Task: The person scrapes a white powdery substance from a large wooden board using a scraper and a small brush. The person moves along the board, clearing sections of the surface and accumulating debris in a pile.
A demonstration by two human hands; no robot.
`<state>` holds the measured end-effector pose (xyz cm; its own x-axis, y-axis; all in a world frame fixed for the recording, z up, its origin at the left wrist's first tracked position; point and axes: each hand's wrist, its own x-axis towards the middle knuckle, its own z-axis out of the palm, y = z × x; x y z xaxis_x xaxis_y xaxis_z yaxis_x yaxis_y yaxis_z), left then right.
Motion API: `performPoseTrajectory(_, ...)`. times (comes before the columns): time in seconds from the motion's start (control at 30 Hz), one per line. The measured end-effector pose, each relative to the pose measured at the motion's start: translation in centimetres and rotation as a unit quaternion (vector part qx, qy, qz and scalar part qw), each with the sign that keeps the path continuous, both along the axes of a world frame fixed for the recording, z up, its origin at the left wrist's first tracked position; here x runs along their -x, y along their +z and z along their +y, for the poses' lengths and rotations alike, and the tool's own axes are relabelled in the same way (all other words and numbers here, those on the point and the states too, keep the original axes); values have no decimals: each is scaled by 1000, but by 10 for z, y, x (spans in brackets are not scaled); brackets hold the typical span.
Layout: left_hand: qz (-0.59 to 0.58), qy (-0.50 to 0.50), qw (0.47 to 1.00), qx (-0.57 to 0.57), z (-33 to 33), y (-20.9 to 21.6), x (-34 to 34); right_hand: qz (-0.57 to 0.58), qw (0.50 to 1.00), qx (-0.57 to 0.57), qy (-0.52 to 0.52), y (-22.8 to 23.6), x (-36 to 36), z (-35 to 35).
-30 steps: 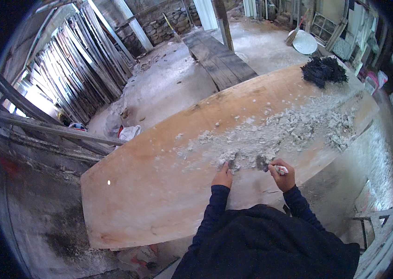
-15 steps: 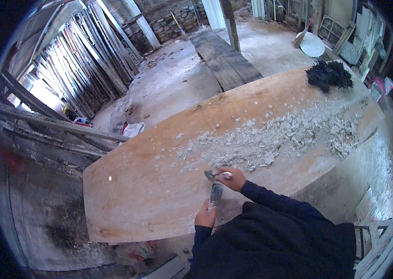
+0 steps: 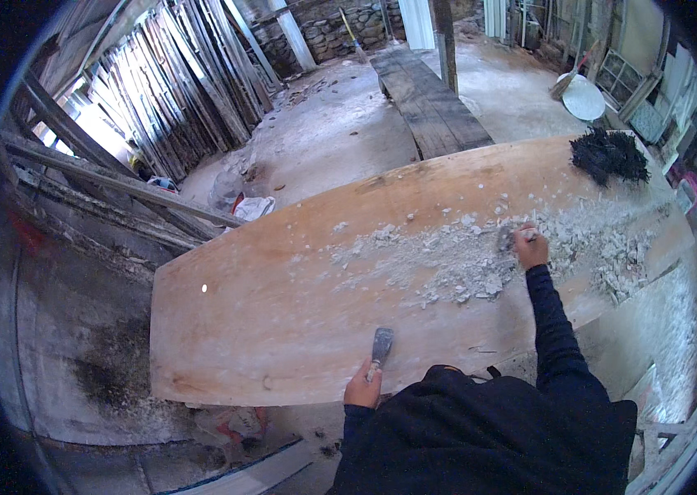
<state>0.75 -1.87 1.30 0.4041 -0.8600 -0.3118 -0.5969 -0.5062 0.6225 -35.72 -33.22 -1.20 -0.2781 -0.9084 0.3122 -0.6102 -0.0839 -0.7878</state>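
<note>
My left hand is closed round the handle of a putty knife, its flat grey blade pointing away from me above the near part of the wooden board. Farther out to the right, my right hand grips a small trowel with a grey blade. That blade is at the heap of pale, crumbly plaster-like lumps spread over the board's middle and right. Part of the trowel's handle is hidden in my fingers.
A black bristly bundle lies at the board's far right corner. Beyond the board stands a long dark plank bench beside a post. Wooden rails border the left side. A broom leans near a round white disc.
My right hand has moved away from the putty knife, out to the right and forward, taking the trowel into the crumbly heap. My left hand keeps its putty knife; the view has shifted slightly.
</note>
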Motion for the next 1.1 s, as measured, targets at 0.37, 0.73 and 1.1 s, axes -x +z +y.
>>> performPoseTrajectory(0.37, -12, -86, 996, -5, -16, 12, -4, -54, 992, 22, 114, 45, -42, 95)
performPoseTrajectory(0.73, 1, -183, 983, -4, -58, 16, 3, -51, 991, -51, 116, 0, -21, 109)
performPoseTrajectory(1.1, 5, -201, 979, -29, -62, -3, 9, -47, 998, 40, -14, 45, 12, 132)
